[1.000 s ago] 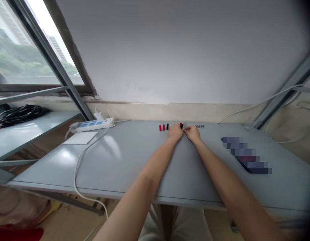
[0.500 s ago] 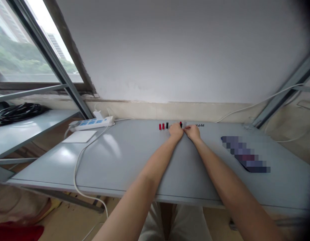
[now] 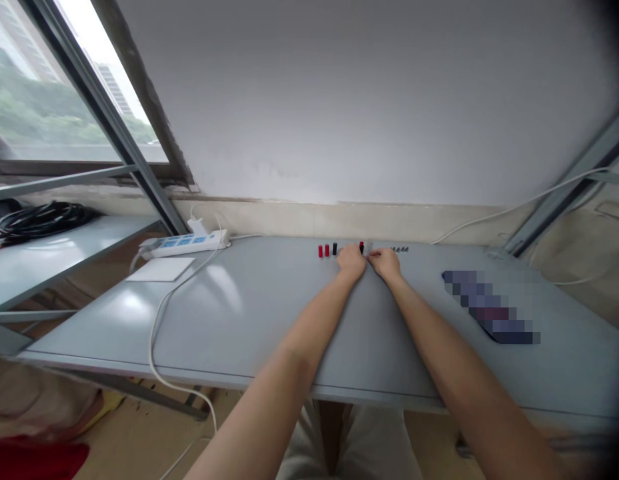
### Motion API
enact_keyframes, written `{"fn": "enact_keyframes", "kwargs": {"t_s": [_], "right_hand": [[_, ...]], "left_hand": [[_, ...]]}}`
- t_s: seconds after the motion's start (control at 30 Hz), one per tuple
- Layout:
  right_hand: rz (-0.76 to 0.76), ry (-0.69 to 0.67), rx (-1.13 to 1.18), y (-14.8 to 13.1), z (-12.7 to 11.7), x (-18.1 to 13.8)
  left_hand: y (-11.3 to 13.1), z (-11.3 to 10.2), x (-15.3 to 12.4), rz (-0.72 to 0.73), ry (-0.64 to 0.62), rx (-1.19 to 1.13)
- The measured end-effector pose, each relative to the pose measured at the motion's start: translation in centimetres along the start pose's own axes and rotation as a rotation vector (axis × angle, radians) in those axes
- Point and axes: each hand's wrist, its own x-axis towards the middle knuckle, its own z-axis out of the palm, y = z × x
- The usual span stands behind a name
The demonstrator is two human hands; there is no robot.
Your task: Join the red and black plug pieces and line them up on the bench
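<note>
Near the back of the grey table [image 3: 269, 313], my two hands are close together. My left hand [image 3: 350, 260] is closed, with a small black-and-red piece [image 3: 361, 247] at its fingertips. Just to the right, my right hand [image 3: 386, 263] is pinched beside a small whitish, clear-looking piece [image 3: 369, 248]; whether it grips that piece is too small to tell. Left of my hands stand two red cylinders [image 3: 323, 251] and a black cylinder [image 3: 334, 249]. Several tiny dark-grey pieces [image 3: 401, 250] lie in a row beyond my right hand.
A white power strip [image 3: 189, 244] and a flat white slab [image 3: 160, 269] lie at the left, with a white cable [image 3: 154, 327] running over the front edge. At the right lies a blurred dark flat object [image 3: 489, 310]. Black coiled cable [image 3: 44, 219] rests on the side shelf.
The view has shifted very slightly. Both hands and the small pieces around them hold the same places.
</note>
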Motion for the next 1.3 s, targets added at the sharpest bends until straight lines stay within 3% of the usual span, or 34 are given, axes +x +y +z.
{"fn": "enact_keyframes", "kwargs": {"t_s": [0.23, 0.4, 0.6, 0.77, 0.97, 1.1, 1.3], "right_hand": [[-0.001, 0.006, 0.004, 0.0, 0.1, 0.0], [0.005, 0.021, -0.023, -0.1, 0.1, -0.1], [0.005, 0.025, -0.008, -0.1, 0.1, -0.2], [-0.009, -0.015, -0.095, -0.4, -0.6, -0.6], [-0.038, -0.188, -0.365, -2.4, -3.5, -1.9], [-0.125, -0.161, -0.321, -3.3, -4.9, -3.4], [-0.153, -0.059, -0.247, -2.6, -4.4, -5.1]], "left_hand": [[-0.8, -0.8, -1.3, 0.091, -0.029, 0.014], [-3.1, -3.0, -4.4, 0.255, -0.033, 0.110], [-5.3, -5.1, -6.6, 0.275, -0.052, 0.177], [-5.2, -5.4, -5.9, 0.209, -0.056, 0.219], [-4.0, -5.3, -4.2, 0.115, -0.075, 0.289], [-3.7, -5.0, -3.7, 0.116, -0.055, 0.295], [-3.7, -4.6, -3.2, 0.143, -0.015, 0.294]]}}
